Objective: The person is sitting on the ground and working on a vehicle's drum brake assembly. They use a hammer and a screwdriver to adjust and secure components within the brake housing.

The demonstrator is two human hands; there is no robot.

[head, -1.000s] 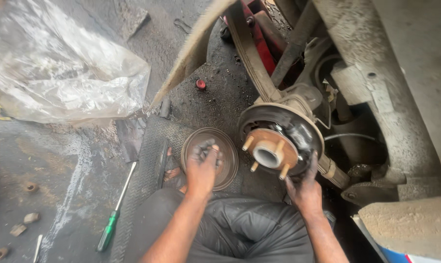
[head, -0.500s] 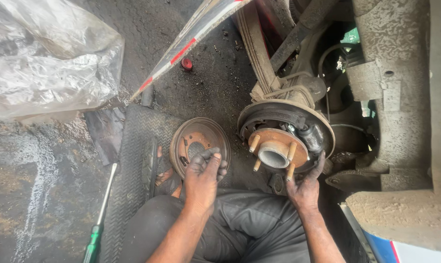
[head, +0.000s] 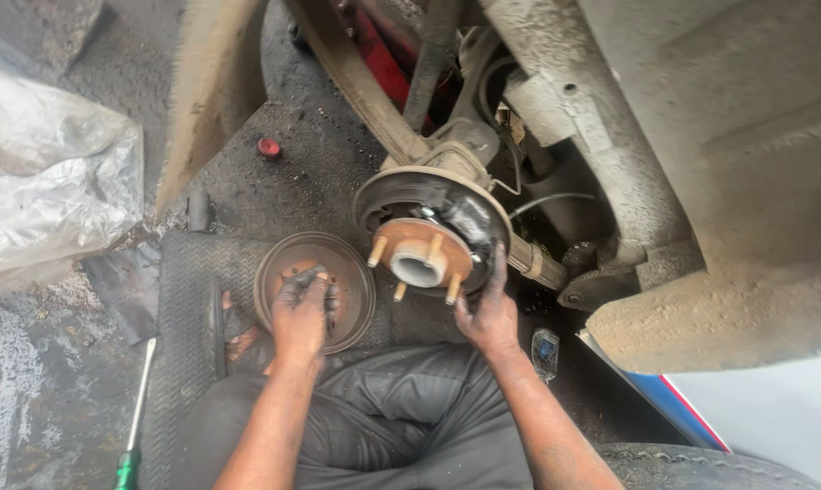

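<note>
While the view has swung so the wheel hub point(head: 421, 257) now sits mid-frame, the left hand point(head: 302, 313) stays down in the brake drum point(head: 315, 289) left of the hub, fingers curled on its rusty centre; the right hand point(head: 488, 311) keeps its open fingers against the hub's lower right edge; a crumpled clear plastic sheet point(head: 52, 186) lies far left of the hub; a small clear wrapper point(head: 545, 350) lies below right.

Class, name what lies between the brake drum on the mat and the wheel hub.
Only a bare strip of dark rubber mat separates brake drum from wheel hub, per the head view.
</note>
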